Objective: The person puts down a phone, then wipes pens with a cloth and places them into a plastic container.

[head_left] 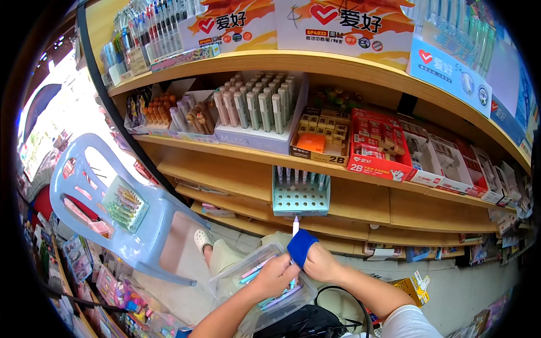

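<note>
A blue cloth [302, 247] is wrapped around a pale lavender pen [296, 225], whose upper end sticks out above it. My right hand [322, 263] is closed on the cloth. Just left of it, my left hand [277, 274] is closed with its fingertips pressed together at the pen's lower end, which is mostly hidden. Under my hands, a clear plastic box [221, 288] holds several pastel pens [288, 297]. Ahead, a mint-green display box [301, 209] with rows of holes stands on a lower shelf, pens standing in its back row.
A blue plastic chair [152, 225] stands at left, bearing another pen display box [125, 204]. Upper shelves hold grey and pink pens [262, 110], a red 2B box [378, 146] and an eraser box [324, 135]. A yellow box [413, 288] is on the floor at right.
</note>
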`<state>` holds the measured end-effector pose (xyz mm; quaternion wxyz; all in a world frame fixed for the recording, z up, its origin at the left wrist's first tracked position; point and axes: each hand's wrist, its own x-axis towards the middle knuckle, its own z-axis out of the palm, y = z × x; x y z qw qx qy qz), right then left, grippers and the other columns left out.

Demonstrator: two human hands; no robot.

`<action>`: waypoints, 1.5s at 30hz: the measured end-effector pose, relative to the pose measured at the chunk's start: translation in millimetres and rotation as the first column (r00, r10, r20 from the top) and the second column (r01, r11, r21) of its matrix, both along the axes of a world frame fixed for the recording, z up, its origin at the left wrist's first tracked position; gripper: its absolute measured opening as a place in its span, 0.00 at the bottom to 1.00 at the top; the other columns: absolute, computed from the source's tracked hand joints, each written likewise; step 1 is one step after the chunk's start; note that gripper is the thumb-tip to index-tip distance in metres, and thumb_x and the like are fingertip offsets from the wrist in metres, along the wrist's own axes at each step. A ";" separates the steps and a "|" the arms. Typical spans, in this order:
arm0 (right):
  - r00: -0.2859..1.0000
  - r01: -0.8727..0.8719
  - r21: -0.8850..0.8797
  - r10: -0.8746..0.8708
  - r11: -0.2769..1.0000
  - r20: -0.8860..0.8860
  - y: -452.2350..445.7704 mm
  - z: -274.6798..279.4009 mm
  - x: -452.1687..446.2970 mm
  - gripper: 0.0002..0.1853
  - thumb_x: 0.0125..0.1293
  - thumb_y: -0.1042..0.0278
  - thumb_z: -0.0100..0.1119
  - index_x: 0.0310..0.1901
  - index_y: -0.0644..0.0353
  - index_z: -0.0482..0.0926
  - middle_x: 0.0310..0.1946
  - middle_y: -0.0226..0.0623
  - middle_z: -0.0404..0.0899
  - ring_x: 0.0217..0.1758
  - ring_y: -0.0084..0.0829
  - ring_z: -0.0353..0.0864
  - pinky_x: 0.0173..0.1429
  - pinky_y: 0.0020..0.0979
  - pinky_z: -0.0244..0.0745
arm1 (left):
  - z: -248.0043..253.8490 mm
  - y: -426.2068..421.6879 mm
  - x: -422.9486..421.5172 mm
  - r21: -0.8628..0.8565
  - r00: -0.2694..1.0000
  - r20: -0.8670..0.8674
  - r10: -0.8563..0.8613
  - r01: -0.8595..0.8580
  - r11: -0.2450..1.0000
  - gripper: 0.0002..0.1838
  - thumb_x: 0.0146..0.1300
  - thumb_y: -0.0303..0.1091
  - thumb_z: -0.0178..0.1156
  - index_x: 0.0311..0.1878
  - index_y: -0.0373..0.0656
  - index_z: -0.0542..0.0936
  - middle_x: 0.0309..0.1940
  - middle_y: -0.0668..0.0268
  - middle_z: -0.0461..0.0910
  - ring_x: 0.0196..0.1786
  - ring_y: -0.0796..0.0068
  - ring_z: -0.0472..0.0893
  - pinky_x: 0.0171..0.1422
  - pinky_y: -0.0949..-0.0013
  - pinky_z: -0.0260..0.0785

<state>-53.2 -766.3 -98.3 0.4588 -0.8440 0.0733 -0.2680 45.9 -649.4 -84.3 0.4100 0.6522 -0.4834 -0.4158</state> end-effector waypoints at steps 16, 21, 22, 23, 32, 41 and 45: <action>0.929 0.232 0.548 -0.350 0.804 0.120 -27.8 11.5 11.8 0.12 0.64 0.69 0.41 0.24 0.62 0.66 0.17 0.24 0.62 0.21 0.17 0.60 0.23 0.25 0.57 | 4.7 -1.7 -1.7 -0.048 0.995 0.042 -0.095 0.097 0.994 0.11 0.65 0.38 0.45 0.32 0.39 0.67 0.20 0.63 0.69 0.25 0.70 0.70 0.31 0.68 0.62; 0.966 0.181 0.734 -0.258 0.655 -0.008 -19.4 15.0 5.4 0.11 0.65 0.66 0.43 0.28 0.59 0.71 0.17 0.23 0.63 0.19 0.14 0.60 0.21 0.20 0.56 | 6.6 -0.1 1.4 -0.022 0.981 -0.167 -0.094 0.092 0.996 0.15 0.68 0.41 0.39 0.31 0.40 0.66 0.20 0.67 0.69 0.26 0.76 0.69 0.33 0.72 0.62; 0.972 0.162 0.753 -0.234 0.637 -0.012 -18.8 12.5 3.8 0.10 0.65 0.66 0.44 0.29 0.59 0.71 0.17 0.22 0.63 0.19 0.14 0.60 0.21 0.20 0.56 | 4.7 -0.2 1.8 -0.030 0.978 -0.184 -0.103 0.099 0.995 0.16 0.68 0.42 0.39 0.30 0.41 0.66 0.20 0.68 0.69 0.26 0.76 0.69 0.33 0.72 0.62; 0.978 0.144 0.773 -0.209 0.618 -0.015 -18.3 10.9 3.2 0.10 0.65 0.65 0.44 0.30 0.59 0.71 0.17 0.22 0.63 0.19 0.14 0.60 0.21 0.20 0.56 | 3.4 0.0 2.1 -0.038 0.973 -0.200 -0.111 0.105 0.994 0.17 0.69 0.43 0.38 0.30 0.41 0.65 0.20 0.68 0.69 0.26 0.77 0.69 0.34 0.72 0.62; 0.988 0.039 0.563 -0.116 0.825 0.101 -15.0 1.1 10.1 0.10 0.65 0.64 0.47 0.31 0.61 0.70 0.27 0.27 0.69 0.31 0.19 0.67 0.36 0.23 0.65 | 6.6 -3.1 -5.8 -0.091 0.977 -0.203 0.058 -0.078 0.993 0.13 0.68 0.39 0.40 0.32 0.41 0.65 0.14 0.71 0.64 0.16 0.83 0.63 0.21 0.78 0.56; 0.937 0.064 0.603 -0.256 0.796 0.239 -57.6 49.1 -4.3 0.06 0.63 0.69 0.48 0.34 0.62 0.70 0.25 0.29 0.70 0.28 0.19 0.69 0.32 0.23 0.67 | 4.5 2.0 16.8 -0.386 0.932 -0.089 0.351 -0.357 0.851 0.12 0.66 0.37 0.43 0.30 0.40 0.69 0.23 0.70 0.70 0.24 0.84 0.66 0.31 0.78 0.61; 0.926 0.008 0.551 -0.213 0.835 0.310 -63.2 46.1 -14.5 0.06 0.62 0.70 0.48 0.35 0.64 0.71 0.26 0.27 0.68 0.28 0.18 0.66 0.30 0.23 0.65 | 7.1 18.4 22.5 -0.456 0.888 0.055 0.456 -0.384 0.803 0.13 0.66 0.36 0.43 0.37 0.38 0.73 0.29 0.68 0.70 0.27 0.82 0.66 0.37 0.77 0.61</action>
